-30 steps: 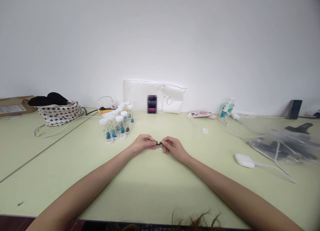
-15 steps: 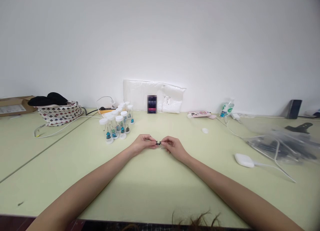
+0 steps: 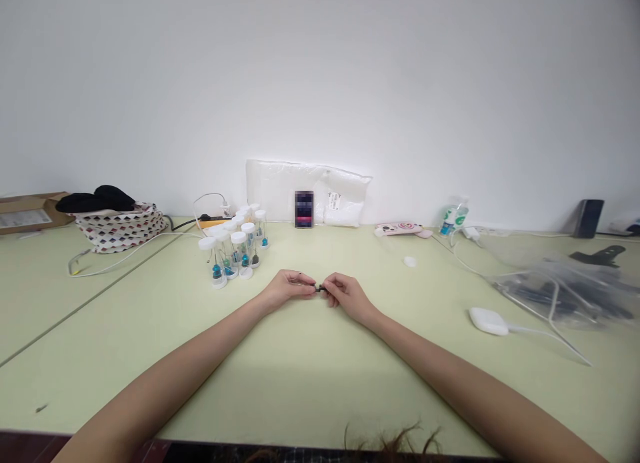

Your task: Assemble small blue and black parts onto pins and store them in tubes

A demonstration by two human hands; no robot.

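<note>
A small black piece (image 3: 321, 289) is pinched between the fingertips of both hands, just above the pale green table (image 3: 310, 356). My left hand (image 3: 287, 289) is closed on its left end with thumb and fingers. From the other side, my right hand (image 3: 349, 295) grips the right end, its fingertips close to those of my left. The piece is too small and too covered by the fingers for its full shape to show. Left of my hands stands a group of clear tubes with white caps (image 3: 239, 239), with blue parts inside.
A phone (image 3: 304, 209) leans on a white plastic package (image 3: 270, 183) at the wall. A patterned bag (image 3: 120, 229) lies at the left. Rightward are a white round lid (image 3: 410, 261), a bottle (image 3: 454, 217), a white charger (image 3: 489, 321) and a clear plastic bag (image 3: 575, 293).
The black piece has turned slightly between my fingertips and sits a little lower and further right. My right fingers have shifted slightly around it.
</note>
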